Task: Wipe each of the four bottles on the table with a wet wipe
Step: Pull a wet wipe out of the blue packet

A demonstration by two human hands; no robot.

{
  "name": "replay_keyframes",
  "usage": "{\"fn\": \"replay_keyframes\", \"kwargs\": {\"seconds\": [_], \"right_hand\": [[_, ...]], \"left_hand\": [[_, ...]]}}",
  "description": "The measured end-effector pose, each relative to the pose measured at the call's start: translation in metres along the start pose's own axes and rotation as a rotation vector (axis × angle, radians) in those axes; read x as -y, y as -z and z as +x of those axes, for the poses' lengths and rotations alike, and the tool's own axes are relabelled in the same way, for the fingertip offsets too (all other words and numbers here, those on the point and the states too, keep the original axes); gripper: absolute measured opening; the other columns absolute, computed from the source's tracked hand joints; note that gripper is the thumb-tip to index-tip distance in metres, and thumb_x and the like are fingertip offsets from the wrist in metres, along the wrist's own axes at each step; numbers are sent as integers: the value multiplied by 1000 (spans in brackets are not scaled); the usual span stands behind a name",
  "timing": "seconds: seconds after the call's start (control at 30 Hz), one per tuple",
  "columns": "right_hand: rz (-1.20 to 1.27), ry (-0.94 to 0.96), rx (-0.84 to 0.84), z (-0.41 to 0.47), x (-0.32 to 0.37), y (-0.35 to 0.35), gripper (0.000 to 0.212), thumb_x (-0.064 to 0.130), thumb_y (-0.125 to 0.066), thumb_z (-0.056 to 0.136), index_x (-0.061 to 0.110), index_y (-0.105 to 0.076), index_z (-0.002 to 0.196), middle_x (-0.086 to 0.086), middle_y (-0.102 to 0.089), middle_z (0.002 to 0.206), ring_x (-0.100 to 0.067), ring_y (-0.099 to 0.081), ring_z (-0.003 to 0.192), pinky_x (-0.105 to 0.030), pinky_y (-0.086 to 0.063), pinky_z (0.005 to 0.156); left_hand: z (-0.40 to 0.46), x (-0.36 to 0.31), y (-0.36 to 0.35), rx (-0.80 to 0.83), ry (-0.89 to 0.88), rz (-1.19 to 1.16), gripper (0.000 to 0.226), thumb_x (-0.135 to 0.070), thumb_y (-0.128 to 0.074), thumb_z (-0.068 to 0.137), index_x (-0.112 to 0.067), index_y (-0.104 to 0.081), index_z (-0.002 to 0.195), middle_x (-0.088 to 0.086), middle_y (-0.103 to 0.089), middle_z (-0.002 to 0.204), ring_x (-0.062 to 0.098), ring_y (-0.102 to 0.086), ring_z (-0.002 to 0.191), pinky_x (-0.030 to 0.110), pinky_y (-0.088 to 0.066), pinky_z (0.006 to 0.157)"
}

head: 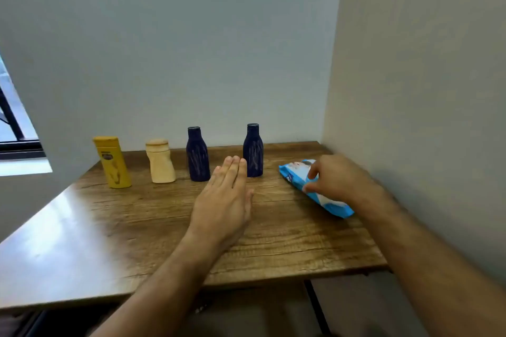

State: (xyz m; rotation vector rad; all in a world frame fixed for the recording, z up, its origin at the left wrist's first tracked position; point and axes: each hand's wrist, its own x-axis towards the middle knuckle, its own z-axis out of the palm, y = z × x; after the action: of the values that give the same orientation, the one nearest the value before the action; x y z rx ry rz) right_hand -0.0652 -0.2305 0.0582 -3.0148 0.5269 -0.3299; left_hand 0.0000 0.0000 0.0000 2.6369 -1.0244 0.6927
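A row of bottles stands at the back of the wooden table: a yellow bottle, a cream bottle, and two dark blue bottles. A blue and white wet wipe pack lies on the table's right side. My right hand grips the pack from above, thumb on its near side. My left hand hovers flat with straight fingers in front of the blue bottles, holding nothing.
Walls close off the back and the right side of the table. A window is at the far left. The table's front edge runs below my forearms.
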Motion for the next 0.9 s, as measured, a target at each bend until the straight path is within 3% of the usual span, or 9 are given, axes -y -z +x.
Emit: {"fn": "replay_keyframes", "kwargs": {"seconds": [0.1,0.27,0.5,0.6,0.7,0.8,0.9], "right_hand": [[-183,-31,82,-20,1,-4,59,61,-74,71,23,-64,115,-1,-64,114,-18,-58,97,-29,-45,71],[-262,-81,38,-31,-2,-22,35,29,-60,88,15,-58,121,-4,-63,118,-21,-61,103,-31,-49,79],[-124,-121,-18,-12,-13,-19,29,39,-56,93,19,-67,110,-6,-67,109,-23,-61,89,-29,-42,66],[8,-106,-121,2,-9,-18,27,38,-54,94,20,-70,106,-6,-70,102,-23,-61,84,-29,-41,64],[288,-95,-281,23,7,-21,24,31,-55,96,19,-74,103,-3,-73,93,-18,-64,81,-31,-50,68],[638,-186,-424,51,29,-28,25,25,-57,97,12,-72,111,-6,-73,103,-19,-67,87,-37,-58,80],[831,-291,-548,79,47,-40,24,22,-54,98,9,-72,108,-7,-73,102,-20,-68,88,-39,-60,80]], "left_hand": [[-3,-3,0,15,24,-15,62,-42,-19,108,-14,-2,161,5,-4,170,15,3,156,31,3,125],[0,-6,-4,41,74,-76,62,-38,-24,108,-13,-2,161,5,-4,170,16,2,156,32,2,126],[24,-2,-21,69,160,-183,64,-32,-33,108,-14,-2,161,3,-4,170,14,-1,156,25,3,117],[42,3,-33,64,209,-257,67,-31,-38,107,-13,-3,161,3,-6,170,15,-3,156,27,-2,120],[64,3,-45,68,323,-424,80,-32,-53,102,-16,-2,162,2,-8,170,17,-9,156,34,-14,122],[86,4,-53,5,484,-688,95,-34,-68,93,-19,-5,162,4,-20,167,23,-30,150,41,-30,118],[105,15,-69,-35,550,-944,103,-39,-78,84,-27,-11,161,0,-25,166,22,-33,149,46,-33,119]]}}
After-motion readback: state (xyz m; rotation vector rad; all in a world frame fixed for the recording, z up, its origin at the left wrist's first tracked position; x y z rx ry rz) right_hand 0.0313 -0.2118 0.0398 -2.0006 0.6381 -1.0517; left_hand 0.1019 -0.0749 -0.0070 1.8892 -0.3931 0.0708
